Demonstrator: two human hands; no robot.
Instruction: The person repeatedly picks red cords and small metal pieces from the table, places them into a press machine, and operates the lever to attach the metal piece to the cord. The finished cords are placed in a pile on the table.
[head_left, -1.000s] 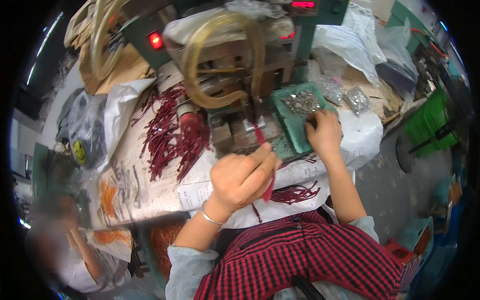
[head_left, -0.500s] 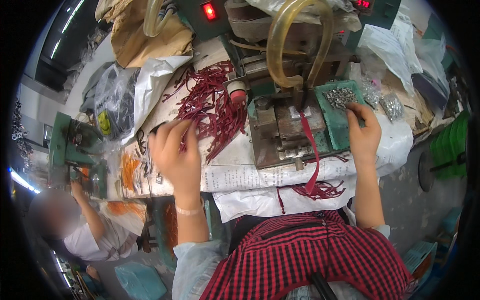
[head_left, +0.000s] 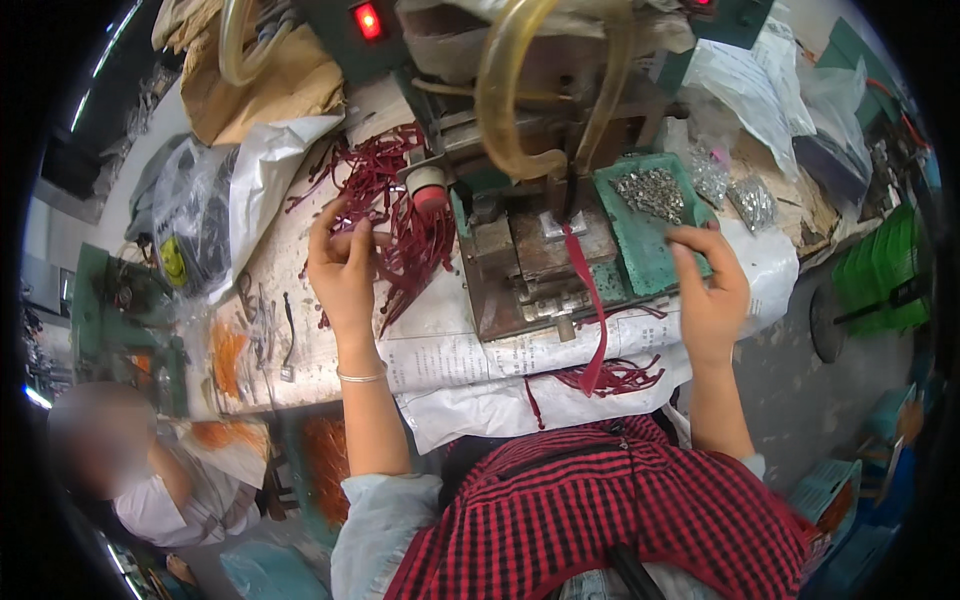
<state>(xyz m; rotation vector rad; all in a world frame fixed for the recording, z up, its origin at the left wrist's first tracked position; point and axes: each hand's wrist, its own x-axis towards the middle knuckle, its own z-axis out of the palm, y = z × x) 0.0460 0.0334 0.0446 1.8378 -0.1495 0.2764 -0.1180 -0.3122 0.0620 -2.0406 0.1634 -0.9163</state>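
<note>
The work is looking partway along: one red strap [head_left: 593, 374] is hanging from the machine [head_left: 565, 252], a big pile of straps [head_left: 425, 252] is remaining. The left hand [head_left: 342, 280] is hovering there, thumb and finger parting. By the green tray [head_left: 640, 252], the right hand [head_left: 716, 292] is possibly pinching something; I'm not managing to tell.

Left hand [head_left: 343, 278] at the dark-red straps [head_left: 425, 248], right hand [head_left: 716, 292] beside the green tray [head_left: 637, 245] (metal pieces [head_left: 650, 193] inside)

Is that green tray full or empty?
Partly full: the tray has metal bits heaped toward its far end, and its green bottom shows nearer the person.
</note>
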